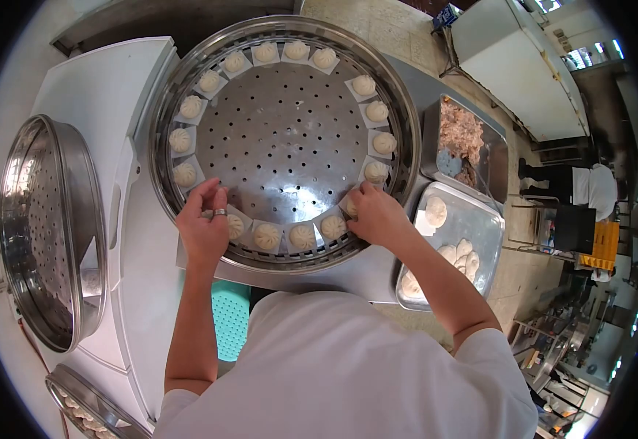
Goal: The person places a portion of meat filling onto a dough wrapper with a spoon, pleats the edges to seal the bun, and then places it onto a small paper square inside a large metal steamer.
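Note:
A large round steel steamer tray [282,139] with a perforated bottom lies before me. Pleated buns [266,235] on white paper squares form a ring along its inner wall. My right hand [379,216] is closed at the ring's lower right, its fingers round a bun [352,207] that they partly cover. At the lower left, my left hand [205,219], wearing a ring, is over the tray's edge between two buns. Its fingers are bent together, and whatever lies under them is hidden.
To the right stand a steel pan of minced filling [459,135] and a metal tray [488,219] with dough pieces [459,256]. Another perforated steamer tray [48,227] leans at the left, above one holding buns [81,411]. A turquoise perforated stool [229,322] is below. Another person [593,186] stands far right.

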Available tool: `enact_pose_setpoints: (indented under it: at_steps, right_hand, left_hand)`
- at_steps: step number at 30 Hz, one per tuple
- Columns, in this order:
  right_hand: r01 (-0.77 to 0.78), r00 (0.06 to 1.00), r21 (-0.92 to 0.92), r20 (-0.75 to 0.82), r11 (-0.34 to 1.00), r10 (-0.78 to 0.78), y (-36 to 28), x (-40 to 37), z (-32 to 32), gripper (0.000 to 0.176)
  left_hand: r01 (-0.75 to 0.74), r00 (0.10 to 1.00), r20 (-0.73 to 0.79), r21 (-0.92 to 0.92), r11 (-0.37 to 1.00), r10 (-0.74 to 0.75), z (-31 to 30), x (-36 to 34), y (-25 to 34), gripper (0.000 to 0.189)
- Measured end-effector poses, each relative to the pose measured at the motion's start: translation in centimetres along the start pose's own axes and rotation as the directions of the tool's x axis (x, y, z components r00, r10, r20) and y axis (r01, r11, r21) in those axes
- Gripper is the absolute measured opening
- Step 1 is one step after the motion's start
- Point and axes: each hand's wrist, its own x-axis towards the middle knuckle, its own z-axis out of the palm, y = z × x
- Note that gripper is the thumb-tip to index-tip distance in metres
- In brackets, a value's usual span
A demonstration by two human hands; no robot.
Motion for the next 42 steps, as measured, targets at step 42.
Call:
enact_pose_setpoints:
  at_steps: [42]
  right_hand:
    - [0.023,0.828,0.378,-0.527,0.926,0.194,6.1,13.0,-8.9,0.044]
  left_hand:
    - [-0.088,0.993,0.087,0.078,0.993,0.081,-0.8,0.1,1.1,0.018]
